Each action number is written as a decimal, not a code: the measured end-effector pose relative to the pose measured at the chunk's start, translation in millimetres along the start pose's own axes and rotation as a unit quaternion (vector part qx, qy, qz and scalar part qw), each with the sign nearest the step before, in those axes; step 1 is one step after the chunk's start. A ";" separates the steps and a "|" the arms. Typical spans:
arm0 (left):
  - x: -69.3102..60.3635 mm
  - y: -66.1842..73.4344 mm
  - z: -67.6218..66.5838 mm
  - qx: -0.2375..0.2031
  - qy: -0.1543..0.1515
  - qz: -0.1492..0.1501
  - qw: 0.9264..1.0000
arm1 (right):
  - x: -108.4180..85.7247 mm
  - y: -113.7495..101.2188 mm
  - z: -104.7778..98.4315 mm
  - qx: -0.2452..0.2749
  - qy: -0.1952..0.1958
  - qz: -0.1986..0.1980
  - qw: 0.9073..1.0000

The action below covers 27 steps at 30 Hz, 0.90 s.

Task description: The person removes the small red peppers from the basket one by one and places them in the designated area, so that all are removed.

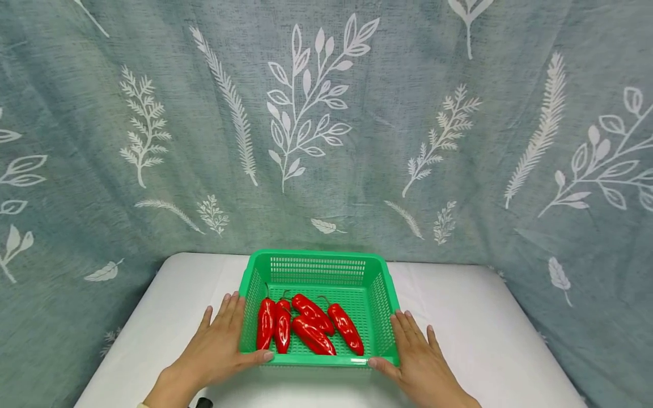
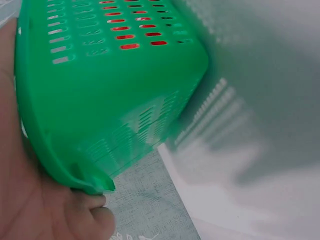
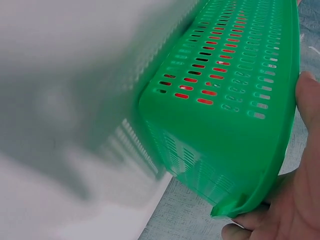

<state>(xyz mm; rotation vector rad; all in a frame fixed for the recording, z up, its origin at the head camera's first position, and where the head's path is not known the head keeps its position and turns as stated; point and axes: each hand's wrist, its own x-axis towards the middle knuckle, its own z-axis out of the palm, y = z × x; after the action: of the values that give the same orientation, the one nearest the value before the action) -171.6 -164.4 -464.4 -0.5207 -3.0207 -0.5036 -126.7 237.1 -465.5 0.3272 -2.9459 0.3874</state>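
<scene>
A green plastic basket (image 1: 316,360) with slotted walls stands on the white table, and several glossy red chili peppers (image 1: 346,328) with thin stems lie inside. Along its left side rest the straight fingers of my left hand (image 1: 216,345), thumb on the front rim near the corner. My right hand (image 1: 420,357) mirrors this at the right front corner. From the left wrist, the basket's front wall (image 2: 100,100) shows red through its slots, with fingers below the rim corner. A similar look at the wall (image 3: 200,130) comes from the right wrist.
The white tabletop (image 1: 459,306) extends to both sides of the basket. Behind it hangs a grey-green cloth (image 1: 357,215) with white leaf prints. A small dark object (image 1: 204,403) shows beside my left wrist at the bottom edge.
</scene>
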 end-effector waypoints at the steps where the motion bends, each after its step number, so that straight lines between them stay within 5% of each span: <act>1: -1.6 -1.4 -0.6 0.000 0.001 -0.002 1.000 | 1.0 -2.0 0.9 0.004 0.001 -0.002 1.000; 8: -12.3 -8.7 -3.9 0.013 0.007 -0.004 1.000 | 5.7 -10.7 5.2 0.000 0.005 -0.015 1.000; 18: -6.9 -10.6 -4.9 0.003 -0.001 0.003 1.000 | 10.4 -9.9 -13.8 -0.005 -0.032 -0.028 0.999; 27: -6.6 -10.2 -5.7 -0.001 -0.006 0.003 1.000 | 68.9 -29.0 -65.3 -0.017 -0.062 -0.092 0.994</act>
<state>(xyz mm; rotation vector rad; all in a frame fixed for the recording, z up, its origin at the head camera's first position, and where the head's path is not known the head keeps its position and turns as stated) -168.9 -177.4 -462.7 -0.5351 -3.0290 -0.5043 -178.5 214.0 -384.1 0.6354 -3.0024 0.3012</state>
